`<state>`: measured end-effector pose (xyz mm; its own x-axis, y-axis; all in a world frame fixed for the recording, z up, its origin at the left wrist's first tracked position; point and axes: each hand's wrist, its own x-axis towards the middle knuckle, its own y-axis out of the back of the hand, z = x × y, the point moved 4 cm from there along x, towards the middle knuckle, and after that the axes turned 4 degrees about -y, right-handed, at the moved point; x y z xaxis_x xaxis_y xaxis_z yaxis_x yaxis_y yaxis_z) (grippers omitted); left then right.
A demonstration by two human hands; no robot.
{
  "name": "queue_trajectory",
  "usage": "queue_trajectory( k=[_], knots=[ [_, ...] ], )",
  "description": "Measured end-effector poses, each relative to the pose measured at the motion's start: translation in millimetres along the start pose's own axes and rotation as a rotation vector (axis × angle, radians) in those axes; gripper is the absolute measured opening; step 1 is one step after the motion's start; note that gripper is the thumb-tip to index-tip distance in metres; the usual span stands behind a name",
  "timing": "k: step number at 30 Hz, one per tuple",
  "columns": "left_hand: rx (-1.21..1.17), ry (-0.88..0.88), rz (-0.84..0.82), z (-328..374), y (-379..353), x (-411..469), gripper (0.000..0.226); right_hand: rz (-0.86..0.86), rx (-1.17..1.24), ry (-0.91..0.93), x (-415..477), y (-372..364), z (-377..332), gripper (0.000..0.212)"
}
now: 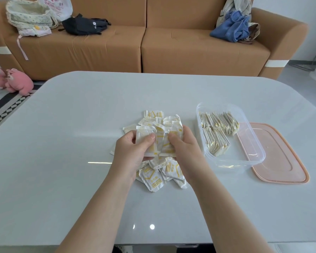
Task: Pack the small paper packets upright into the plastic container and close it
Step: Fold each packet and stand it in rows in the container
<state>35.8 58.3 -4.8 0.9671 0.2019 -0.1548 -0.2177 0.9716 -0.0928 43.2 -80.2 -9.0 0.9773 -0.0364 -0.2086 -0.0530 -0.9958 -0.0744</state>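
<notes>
A loose heap of small white-and-yellow paper packets point(154, 178) lies in the middle of the table. Above it, my left hand point(133, 150) and my right hand point(184, 148) together grip a bunch of packets point(162, 141), thumbs on top. To the right stands the clear plastic container point(252, 157), lid off. Two rows of upright packets point(217, 132) fill its left part; its right part holds nothing. The pink lid point(279, 159) lies flat beside the container, partly under its right edge.
The pale grey table point(62, 143) reaches well to the left and toward me. Behind it is a brown sofa point(144, 46) with bags and clothes on it. Pink plush toys point(13, 81) lie on the floor at the left.
</notes>
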Motion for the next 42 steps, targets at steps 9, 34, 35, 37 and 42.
queue_trajectory(
  k=[9, 34, 35, 37, 42],
  knots=[
    [0.035, 0.002, 0.006, 0.0, -0.2, -3.2, 0.009, -0.062, 0.031, 0.014, -1.9, -2.2, -0.7, 0.018],
    [0.001, -0.099, -0.017, 2.8, -7.1, 1.1, 0.030, -0.097, 0.316, -0.113, 2.6, 1.4, 0.8, 0.023],
    [-0.011, -0.089, -0.041, 2.6, -9.3, 1.0, 0.032, -0.096, 0.312, -0.124, 2.8, 1.8, 1.2, 0.022],
    [-0.013, -0.075, -0.087, 3.1, -11.3, 0.6, 0.037, -0.091, 0.318, -0.140, 3.6, 3.8, 1.3, 0.020],
    [0.072, -0.116, -0.169, -0.8, -11.5, -2.4, 0.031, -0.107, 0.266, -0.161, 3.2, 4.2, 3.1, 0.018]
  ],
)
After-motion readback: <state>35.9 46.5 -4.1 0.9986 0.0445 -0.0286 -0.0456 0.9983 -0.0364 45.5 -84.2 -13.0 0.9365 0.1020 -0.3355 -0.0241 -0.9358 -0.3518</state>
